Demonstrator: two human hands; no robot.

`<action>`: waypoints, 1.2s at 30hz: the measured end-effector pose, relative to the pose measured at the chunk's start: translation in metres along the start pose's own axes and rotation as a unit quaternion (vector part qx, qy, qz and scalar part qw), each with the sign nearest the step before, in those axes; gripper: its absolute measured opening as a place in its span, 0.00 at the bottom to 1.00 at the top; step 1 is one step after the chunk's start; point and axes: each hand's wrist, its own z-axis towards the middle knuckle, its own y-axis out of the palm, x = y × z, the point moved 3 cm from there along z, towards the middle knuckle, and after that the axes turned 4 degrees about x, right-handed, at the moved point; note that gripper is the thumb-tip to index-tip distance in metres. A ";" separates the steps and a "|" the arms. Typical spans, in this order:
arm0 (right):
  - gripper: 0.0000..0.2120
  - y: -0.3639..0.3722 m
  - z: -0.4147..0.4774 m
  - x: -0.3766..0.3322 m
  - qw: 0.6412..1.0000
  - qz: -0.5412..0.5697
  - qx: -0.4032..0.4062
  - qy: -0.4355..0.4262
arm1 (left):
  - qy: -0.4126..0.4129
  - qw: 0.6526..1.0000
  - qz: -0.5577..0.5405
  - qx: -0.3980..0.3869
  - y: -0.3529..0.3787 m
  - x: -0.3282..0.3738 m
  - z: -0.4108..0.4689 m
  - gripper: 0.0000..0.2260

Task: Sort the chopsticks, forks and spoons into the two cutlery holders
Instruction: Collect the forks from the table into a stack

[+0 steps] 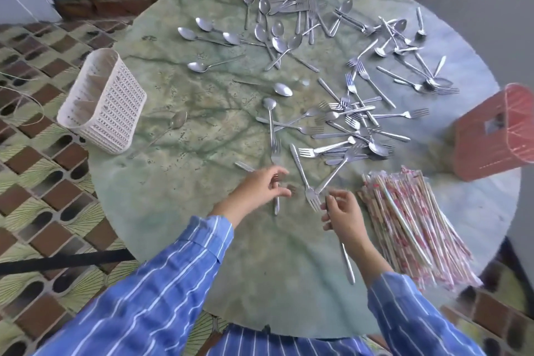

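A white perforated cutlery holder (101, 101) stands at the table's left edge, and a pink holder (491, 136) at the right edge. Spoons (274, 26) lie scattered across the far side. Forks (352, 124), mixed with a few spoons, are heaped right of the middle. Paper-wrapped chopsticks (410, 225) lie in a bundle near right. My left hand (257, 188) curls its fingers and thumb round a fork (276, 153) whose tines point away. My right hand (344, 217) pinches another fork (348, 266); its handle sticks out below my wrist.
The round green marbled table (173, 196) has bare surface near me and on its left half. A lone spoon (177, 121) lies beside the white holder. Another fork (303, 176) lies between my hands. Patterned floor tiles surround the table.
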 end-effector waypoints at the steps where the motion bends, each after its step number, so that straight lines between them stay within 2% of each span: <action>1: 0.02 -0.005 0.002 0.002 1.000 -0.003 0.004 0.011 | 0.017 0.999 0.045 -0.024 0.003 0.005 0.004 0.20; 4: 0.04 -0.014 0.008 0.009 0.998 0.000 -0.010 0.061 | 0.050 0.984 0.155 -0.065 0.013 0.018 0.013 0.20; 8: 0.10 -0.016 0.009 0.019 0.994 -0.001 -0.047 0.102 | 0.067 0.973 0.209 -0.067 0.022 0.021 0.017 0.17; 12: 0.12 -0.015 0.005 0.018 0.980 0.063 -0.096 0.160 | 0.081 0.977 0.196 -0.033 0.024 0.022 0.016 0.11; 15: 0.13 -0.011 0.003 0.015 0.963 0.111 -0.135 0.205 | 0.110 0.974 0.197 0.001 0.024 0.023 0.013 0.10; 19: 0.07 -0.002 0.003 0.010 0.965 0.119 -0.117 0.204 | 0.173 0.962 0.204 0.063 0.020 0.021 0.005 0.10; 22: 0.06 0.002 0.004 0.008 0.972 0.094 -0.091 0.197 | 0.187 0.958 0.185 0.115 0.008 0.020 -0.004 0.10; 25: 0.06 -0.007 0.005 0.008 0.982 0.043 -0.071 0.167 | 0.128 0.969 0.177 0.112 -0.006 0.018 -0.005 0.12; 27: 0.06 -0.020 0.005 0.003 0.993 -0.009 -0.041 0.113 | 0.097 0.975 0.164 0.112 -0.016 0.021 -0.001 0.10; 29: 0.06 -0.035 0.005 -0.005 0.997 -0.068 -0.003 0.027 | 0.102 0.970 0.123 0.183 -0.026 0.026 0.008 0.07; 31: 0.05 -0.050 0.004 -0.015 0.991 -0.109 0.036 -0.065 | 0.041 0.967 0.054 0.247 -0.033 0.023 0.023 0.08; 33: 0.06 -0.061 0.001 -0.028 0.989 -0.061 0.054 -0.125 | -0.043 0.967 0.020 0.249 -0.034 0.011 0.043 0.09; 36: 0.08 -0.069 -0.001 -0.046 0.984 0.072 0.038 -0.158 | -0.091 0.976 0.024 0.198 -0.030 0.001 0.062 0.15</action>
